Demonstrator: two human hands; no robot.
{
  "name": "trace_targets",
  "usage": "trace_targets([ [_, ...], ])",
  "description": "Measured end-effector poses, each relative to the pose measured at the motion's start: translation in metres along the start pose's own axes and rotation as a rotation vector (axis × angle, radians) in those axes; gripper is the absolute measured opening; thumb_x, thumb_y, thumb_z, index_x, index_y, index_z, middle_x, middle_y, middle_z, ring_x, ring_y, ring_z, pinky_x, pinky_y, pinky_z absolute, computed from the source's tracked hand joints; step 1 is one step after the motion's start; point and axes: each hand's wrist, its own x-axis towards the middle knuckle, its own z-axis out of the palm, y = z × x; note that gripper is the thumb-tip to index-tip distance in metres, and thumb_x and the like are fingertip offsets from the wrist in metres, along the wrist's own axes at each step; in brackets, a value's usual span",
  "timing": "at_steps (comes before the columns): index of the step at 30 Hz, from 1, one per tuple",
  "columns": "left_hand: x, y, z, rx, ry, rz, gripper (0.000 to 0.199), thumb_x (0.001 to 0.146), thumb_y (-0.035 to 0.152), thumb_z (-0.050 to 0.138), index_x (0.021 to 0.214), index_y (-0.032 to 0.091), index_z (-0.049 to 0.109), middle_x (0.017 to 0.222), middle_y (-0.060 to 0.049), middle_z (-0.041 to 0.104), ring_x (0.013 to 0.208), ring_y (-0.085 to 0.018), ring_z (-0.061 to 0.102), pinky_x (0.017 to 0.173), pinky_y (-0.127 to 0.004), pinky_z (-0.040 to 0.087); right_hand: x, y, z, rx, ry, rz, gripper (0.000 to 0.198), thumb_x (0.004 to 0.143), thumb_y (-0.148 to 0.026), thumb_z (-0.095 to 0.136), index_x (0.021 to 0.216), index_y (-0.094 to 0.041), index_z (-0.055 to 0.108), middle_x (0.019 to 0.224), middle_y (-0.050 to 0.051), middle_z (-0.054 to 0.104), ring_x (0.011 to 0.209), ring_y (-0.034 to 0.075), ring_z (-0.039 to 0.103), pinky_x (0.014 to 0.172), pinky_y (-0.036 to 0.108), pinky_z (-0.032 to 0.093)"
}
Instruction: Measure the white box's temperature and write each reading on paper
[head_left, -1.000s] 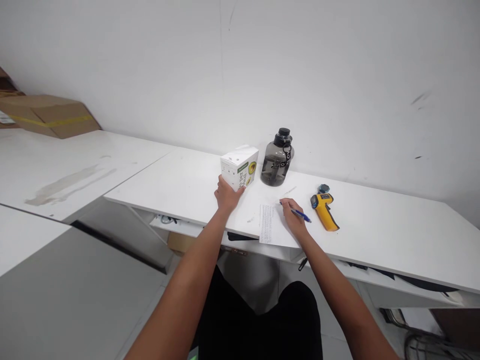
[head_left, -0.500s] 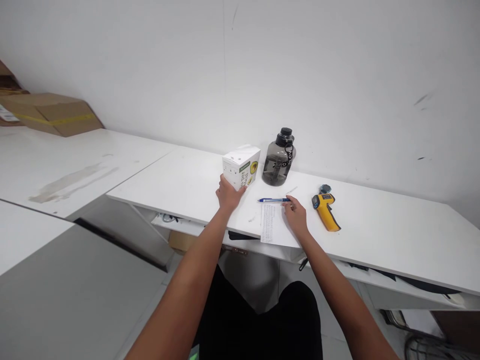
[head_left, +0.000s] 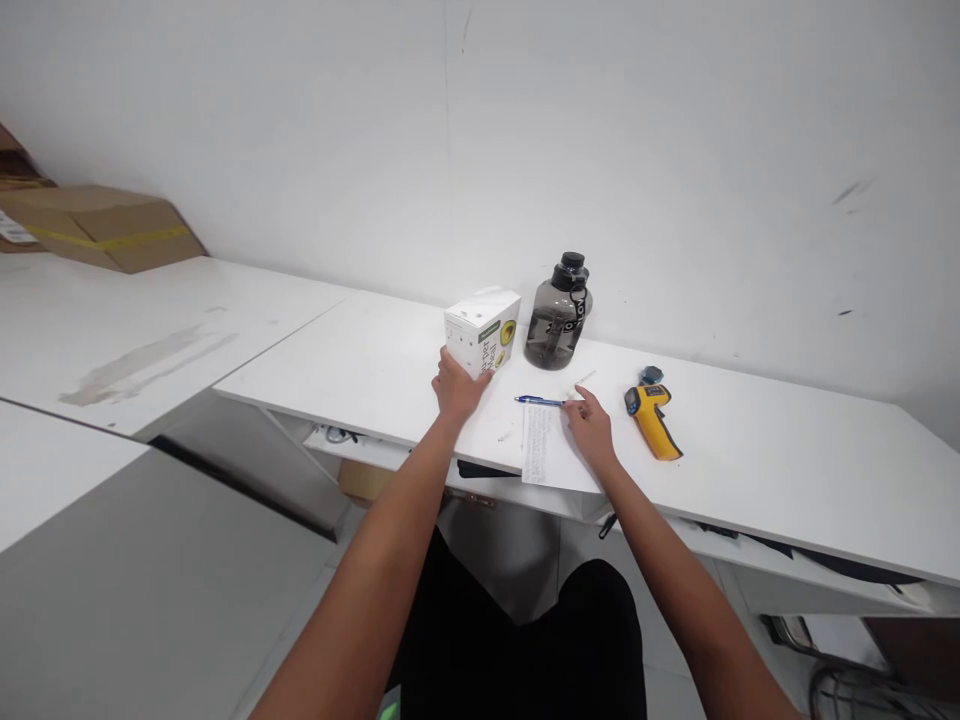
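The blue pen [head_left: 539,401] lies flat on the white desk [head_left: 750,470], along the far edge of the printed sheet [head_left: 551,450], just beyond the fingertips of the right hand [head_left: 591,432]. This hand rests on the sheet with loose, slightly spread fingers and holds nothing; whether one fingertip touches the pen end is not clear. The left hand [head_left: 454,387] is cupped against the near corner of the small white carton [head_left: 481,333], fingers pressed on its side. Beyond the carton, toward the wall, stands a dark water bottle [head_left: 557,315]. To the right of the right hand lies a yellow infrared thermometer [head_left: 652,417]. The sheet hangs a little over the desk edge, so a push from the resting hand could probably slide it off. The round pen could also roll if it is nudged.
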Motion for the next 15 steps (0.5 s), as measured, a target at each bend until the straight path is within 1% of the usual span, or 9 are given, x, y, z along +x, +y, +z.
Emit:
trace_targets([
  [6,0.0,0.0,-0.001,0.009,0.006,0.006,0.097,0.074,0.047,0.07,0.144,0.019,0.009,0.143,-0.019,0.043,0.136,-0.033,0.04,0.11,-0.051,0.029,0.001,0.002,0.001,-0.001,-0.012,0.011,0.055,0.084,-0.05,0.051,0.126,-0.017,0.061,0.101,0.008,0.073,0.082,0.021,0.064,0.079,0.036,0.051],
  [10,-0.001,0.001,-0.002,0.013,0.006,0.003,0.097,0.073,0.047,0.07,0.144,0.019,0.01,0.143,-0.018,0.044,0.135,-0.033,0.04,0.11,-0.051,0.03,0.002,0.0,0.002,0.002,-0.02,-0.008,0.049,0.084,-0.051,0.051,0.116,-0.017,0.065,0.092,0.007,0.073,0.077,0.021,0.063,0.077,0.036,0.05],
  [13,-0.001,0.002,-0.003,0.01,0.009,0.007,0.095,0.074,0.048,0.069,0.144,0.019,0.011,0.141,-0.018,0.045,0.134,-0.033,0.042,0.11,-0.051,0.03,-0.003,-0.006,0.002,0.045,0.018,-0.055,0.048,0.086,-0.051,0.047,0.112,-0.016,0.066,0.083,0.006,0.071,0.075,0.021,0.063,0.072,0.034,0.05],
  [15,-0.001,0.003,-0.004,0.005,0.01,0.012,0.095,0.074,0.048,0.068,0.144,0.018,0.011,0.14,-0.019,0.046,0.134,-0.033,0.042,0.11,-0.052,0.029,-0.009,-0.012,-0.002,0.004,0.08,-0.138,0.047,0.09,-0.05,0.042,0.111,-0.016,0.066,0.081,0.007,0.071,0.074,0.021,0.063,0.073,0.034,0.049],
])
